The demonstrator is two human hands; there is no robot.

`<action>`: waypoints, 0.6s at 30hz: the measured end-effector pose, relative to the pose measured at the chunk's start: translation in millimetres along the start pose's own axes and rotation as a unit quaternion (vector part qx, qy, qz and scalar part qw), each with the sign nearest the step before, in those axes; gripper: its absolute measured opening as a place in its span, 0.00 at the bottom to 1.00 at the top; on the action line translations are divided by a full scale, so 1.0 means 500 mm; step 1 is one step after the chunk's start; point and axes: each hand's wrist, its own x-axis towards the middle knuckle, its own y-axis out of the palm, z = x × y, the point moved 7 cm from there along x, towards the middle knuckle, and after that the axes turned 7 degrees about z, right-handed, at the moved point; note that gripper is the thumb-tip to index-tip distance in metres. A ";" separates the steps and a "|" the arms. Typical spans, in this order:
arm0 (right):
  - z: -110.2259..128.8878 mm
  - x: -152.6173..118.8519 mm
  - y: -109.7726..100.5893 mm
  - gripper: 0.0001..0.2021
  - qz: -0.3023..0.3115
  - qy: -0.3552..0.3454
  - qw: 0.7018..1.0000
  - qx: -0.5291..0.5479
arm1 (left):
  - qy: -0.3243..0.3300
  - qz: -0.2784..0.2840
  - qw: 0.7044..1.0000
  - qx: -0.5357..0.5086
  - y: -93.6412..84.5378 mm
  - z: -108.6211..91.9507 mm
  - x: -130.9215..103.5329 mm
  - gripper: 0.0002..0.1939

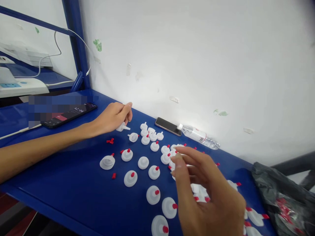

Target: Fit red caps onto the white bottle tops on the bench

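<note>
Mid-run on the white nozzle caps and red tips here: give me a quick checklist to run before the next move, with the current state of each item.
1. Left hand has a part in grip: ok, its fingers pinch an uncapped white nozzle just above the blue table.
2. Loose red tips within reach of the left hand: ok, a few lie just beside it.
3. Right hand free: cannot tell, fingers spread over the capped nozzles, and what is beneath them is hidden.
4. Uncapped nozzles left: ok, a cluster sits near the wall.
5. Phone and water bottle away from the parts: not ok, both lie right behind the cluster.
</note>
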 end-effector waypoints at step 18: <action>0.058 -0.031 0.110 0.10 0.038 -0.048 0.991 0.120 | -0.017 0.074 0.929 -0.361 0.081 -0.186 -0.145 0.25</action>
